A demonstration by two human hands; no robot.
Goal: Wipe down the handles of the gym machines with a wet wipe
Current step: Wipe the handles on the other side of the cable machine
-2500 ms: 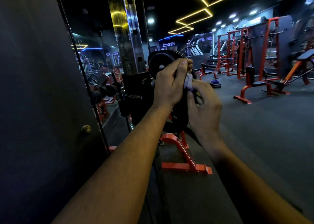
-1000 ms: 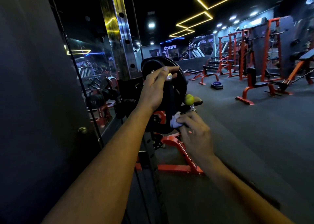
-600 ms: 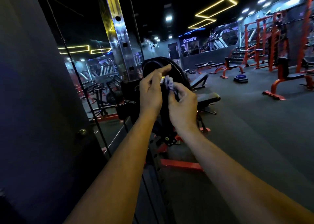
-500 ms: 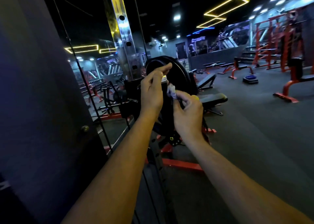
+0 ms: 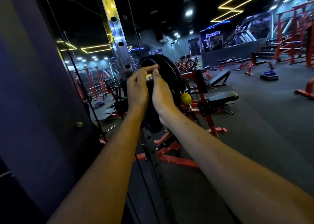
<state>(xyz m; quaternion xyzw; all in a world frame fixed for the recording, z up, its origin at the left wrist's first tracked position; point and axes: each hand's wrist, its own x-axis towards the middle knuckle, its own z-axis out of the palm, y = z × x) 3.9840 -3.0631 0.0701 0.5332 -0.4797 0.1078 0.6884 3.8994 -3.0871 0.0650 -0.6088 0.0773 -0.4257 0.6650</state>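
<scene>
A silver bar end (image 5: 149, 77) sticks out of black weight plates (image 5: 167, 74) on a red machine, beside a chrome upright (image 5: 117, 35). My left hand (image 5: 137, 91) pinches the bar end from the left, fingers across its top. My right hand (image 5: 161, 92) presses against it from the right, back toward me and thumb tip on the metal. The wet wipe is hidden behind my right hand's fingers. A yellow knob (image 5: 185, 98) pokes out just right of my right wrist.
A dark padded wall panel (image 5: 34, 87) with a mirror beyond it fills the left. A black bench pad (image 5: 222, 96) and the red frame base (image 5: 178, 160) lie below and to the right. Red racks (image 5: 292, 36) and a blue box (image 5: 269, 74) stand across the dark floor.
My right hand has risen and closed against the bar end, and the white wipe it held in sight is now hidden. My left hand keeps its place on the bar end.
</scene>
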